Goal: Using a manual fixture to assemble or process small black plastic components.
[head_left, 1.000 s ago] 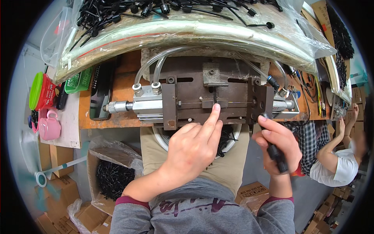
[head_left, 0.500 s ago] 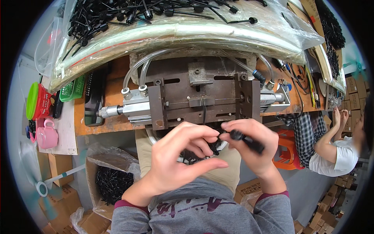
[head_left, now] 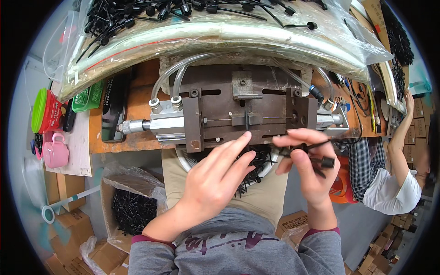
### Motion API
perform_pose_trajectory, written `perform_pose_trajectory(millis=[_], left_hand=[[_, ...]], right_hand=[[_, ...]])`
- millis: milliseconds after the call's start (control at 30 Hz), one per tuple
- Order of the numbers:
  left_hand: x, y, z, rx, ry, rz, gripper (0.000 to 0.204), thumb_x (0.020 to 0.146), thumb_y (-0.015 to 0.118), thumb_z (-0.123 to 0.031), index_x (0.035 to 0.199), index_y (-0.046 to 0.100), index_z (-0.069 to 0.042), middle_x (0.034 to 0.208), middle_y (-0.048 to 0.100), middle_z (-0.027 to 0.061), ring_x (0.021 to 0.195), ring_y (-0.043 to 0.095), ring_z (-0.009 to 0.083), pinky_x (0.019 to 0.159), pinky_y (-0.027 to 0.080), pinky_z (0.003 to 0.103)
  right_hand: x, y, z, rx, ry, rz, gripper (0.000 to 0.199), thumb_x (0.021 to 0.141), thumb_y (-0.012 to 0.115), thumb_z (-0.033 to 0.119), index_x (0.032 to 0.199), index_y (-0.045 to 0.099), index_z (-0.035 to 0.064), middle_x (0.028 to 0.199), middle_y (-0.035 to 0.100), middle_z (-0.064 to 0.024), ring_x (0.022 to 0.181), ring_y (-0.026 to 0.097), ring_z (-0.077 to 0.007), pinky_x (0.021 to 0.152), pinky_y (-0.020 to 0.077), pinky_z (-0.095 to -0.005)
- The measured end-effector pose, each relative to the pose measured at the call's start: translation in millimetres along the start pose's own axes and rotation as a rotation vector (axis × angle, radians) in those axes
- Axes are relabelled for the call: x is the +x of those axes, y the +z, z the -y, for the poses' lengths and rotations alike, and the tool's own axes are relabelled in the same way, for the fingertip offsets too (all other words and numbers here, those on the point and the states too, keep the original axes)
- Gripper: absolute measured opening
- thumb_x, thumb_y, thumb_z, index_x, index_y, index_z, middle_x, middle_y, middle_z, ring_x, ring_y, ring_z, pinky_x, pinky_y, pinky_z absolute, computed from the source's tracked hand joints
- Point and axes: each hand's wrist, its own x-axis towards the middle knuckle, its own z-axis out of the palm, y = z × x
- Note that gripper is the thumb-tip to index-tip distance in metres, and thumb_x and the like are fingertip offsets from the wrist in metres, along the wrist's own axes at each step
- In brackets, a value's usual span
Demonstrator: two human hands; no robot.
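Observation:
A dark metal fixture (head_left: 215,103) with a silver cylinder at each side stands on the bench in front of me. A thin black stem (head_left: 247,120) lies upright across its small central block. My left hand (head_left: 213,176) is below it, fingers stretched and apart, with the index fingertip touching the stem's lower end. My right hand (head_left: 314,167), to the right, is closed on a few black stemmed pieces with cylindrical heads (head_left: 327,162); how many is unclear. More such black pieces (head_left: 263,167) lie in a white-rimmed round container on my lap, partly hidden by my left hand.
A plastic-lined tray (head_left: 220,34) heaped with black pieces spans the far side. Clear air hoses (head_left: 166,75) arch over the fixture. A pink mug (head_left: 56,151) stands at left, above an open carton (head_left: 133,208) of black parts. A person (head_left: 389,183) sits at right.
My left hand has straightened its fingers and reached up to the stem in the fixture. My right hand has moved slightly right, apart from the left. The other person's arm has risen.

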Motion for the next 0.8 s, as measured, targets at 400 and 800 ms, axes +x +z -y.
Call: perform_pose_trajectory(millis=[400, 800], left_hand=[[8, 8, 4, 0.211, 0.012, 0.122, 0.028, 0.075, 0.079, -0.012, 0.100, 0.071, -0.001, 0.127, 0.067, 0.0139, 0.076, 0.070, 0.0207, 0.070, 0.057, 0.030], [8, -4, -4, -0.313, 0.034, 0.022, 0.036, 0.067, 0.087, -0.012, 0.100, 0.075, -0.002, 0.094, 0.070, 0.0089, 0.079, 0.070, 0.0219, 0.063, 0.057, 0.031]], right_hand=[[-3, -11, 3, 0.241, 0.395, 0.104, 0.023, 0.084, 0.072, -0.008, 0.094, 0.052, -0.0012, 0.076, 0.072, -0.0212, 0.048, 0.064, -0.0146, 0.039, 0.0473, -0.0215], [5, -3, 0, 0.166, 0.570, 0.306, 0.015, 0.086, 0.073, -0.004, 0.099, 0.065, -0.0044, 0.073, 0.069, -0.0086, 0.049, 0.060, -0.0079, 0.041, 0.0404, -0.0201]])
